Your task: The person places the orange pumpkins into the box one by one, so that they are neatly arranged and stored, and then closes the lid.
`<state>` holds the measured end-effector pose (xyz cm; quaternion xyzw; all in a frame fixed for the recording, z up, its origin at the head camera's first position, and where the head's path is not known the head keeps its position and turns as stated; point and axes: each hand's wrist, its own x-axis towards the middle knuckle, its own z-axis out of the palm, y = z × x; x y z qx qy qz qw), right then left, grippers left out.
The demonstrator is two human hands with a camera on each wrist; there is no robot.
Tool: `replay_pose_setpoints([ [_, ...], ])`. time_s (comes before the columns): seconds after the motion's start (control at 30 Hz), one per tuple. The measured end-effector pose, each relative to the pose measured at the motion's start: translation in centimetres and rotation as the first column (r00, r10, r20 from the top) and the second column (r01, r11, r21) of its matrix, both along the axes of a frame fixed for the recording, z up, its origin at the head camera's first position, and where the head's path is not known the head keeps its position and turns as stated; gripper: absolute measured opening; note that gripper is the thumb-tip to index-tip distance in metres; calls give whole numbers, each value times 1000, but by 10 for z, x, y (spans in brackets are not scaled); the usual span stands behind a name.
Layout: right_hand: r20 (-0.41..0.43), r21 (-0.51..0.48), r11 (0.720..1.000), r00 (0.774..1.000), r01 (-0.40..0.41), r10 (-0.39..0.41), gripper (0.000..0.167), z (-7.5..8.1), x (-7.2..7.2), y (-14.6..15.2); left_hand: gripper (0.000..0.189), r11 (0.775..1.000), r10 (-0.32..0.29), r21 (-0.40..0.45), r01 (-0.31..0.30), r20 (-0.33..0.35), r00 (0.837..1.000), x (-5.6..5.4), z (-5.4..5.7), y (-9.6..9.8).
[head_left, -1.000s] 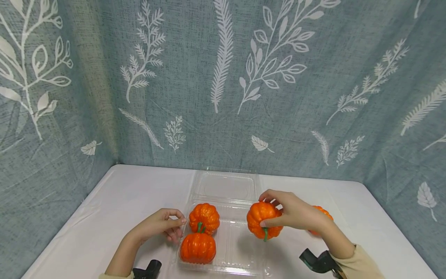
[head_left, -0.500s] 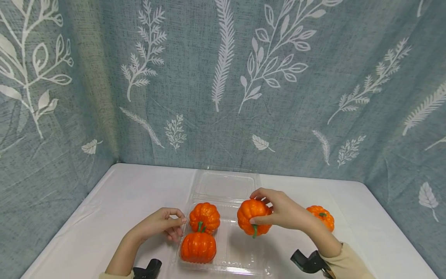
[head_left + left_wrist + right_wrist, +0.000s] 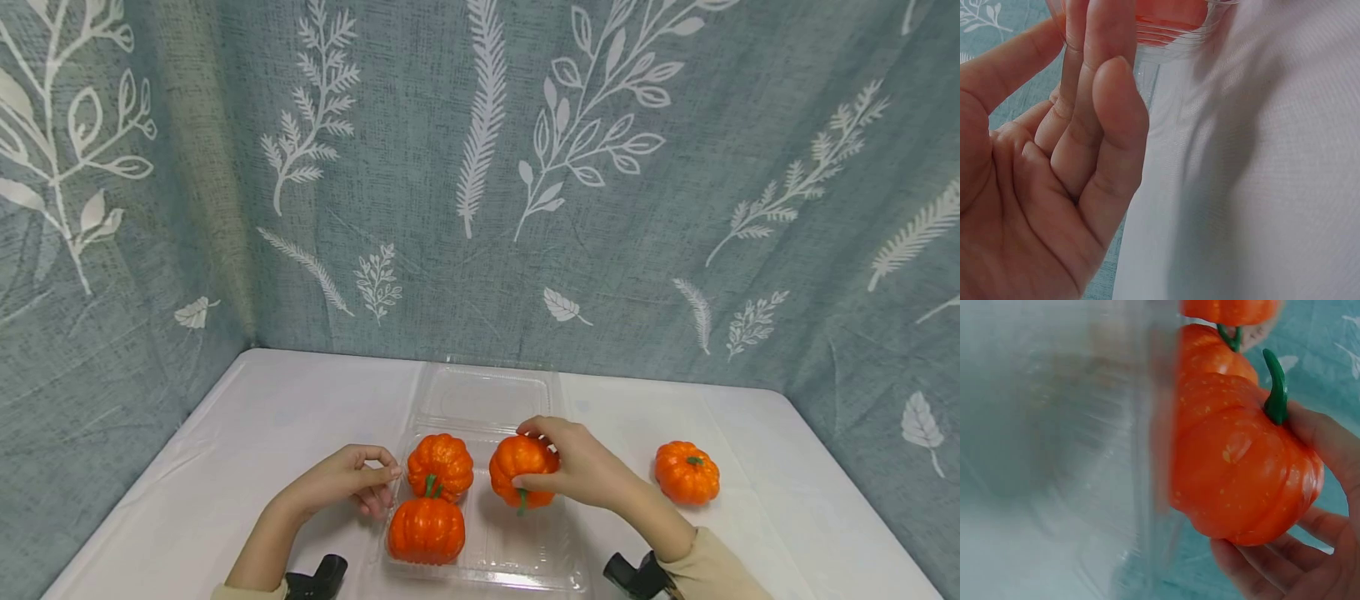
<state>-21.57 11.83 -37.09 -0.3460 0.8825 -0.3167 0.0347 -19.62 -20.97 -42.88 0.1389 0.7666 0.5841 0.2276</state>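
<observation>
A clear plastic clamshell container (image 3: 491,575) lies opened on the table, its lid (image 3: 487,398) folded back. Two orange toy pumpkins fill its left side: a rear pumpkin (image 3: 440,467) and a front pumpkin (image 3: 427,532). My right hand (image 3: 577,462) grips a third pumpkin (image 3: 517,467) over the right half, thumb on the near side by its green stem and fingers behind. In the right wrist view this pumpkin (image 3: 1241,469) shows partly through the blurred container wall. With thumb and fingertip, my left hand (image 3: 348,482) pinches the container's left rim; the left wrist view shows its other fingers loosely bent.
Another orange pumpkin (image 3: 687,473) sits on the white table (image 3: 780,500) to the right of the container. Behind the table hangs a blue-green curtain (image 3: 420,167) with white leaf prints. Black wrist mounts (image 3: 637,575) show at the front.
My right hand has carried its pumpkin leftward over the container, closer to the two pumpkins there, and lowered it slightly. The pumpkin on the right is now fully uncovered. My left hand has stayed put.
</observation>
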Motion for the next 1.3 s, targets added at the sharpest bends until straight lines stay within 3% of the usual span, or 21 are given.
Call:
replay_pose_setpoints([
  [0.57, -154, 98, 995, 988, 35, -20, 49, -27, -7, -17, 28, 1000, -12, 15, 12, 8, 1000, -1, 2, -1],
  [1.3, -246, 101, 991, 967, 91, -64, 50, -35, -7, -23, 28, 1000, -17, 14, 16, 19, 1000, -3, 3, -1],
])
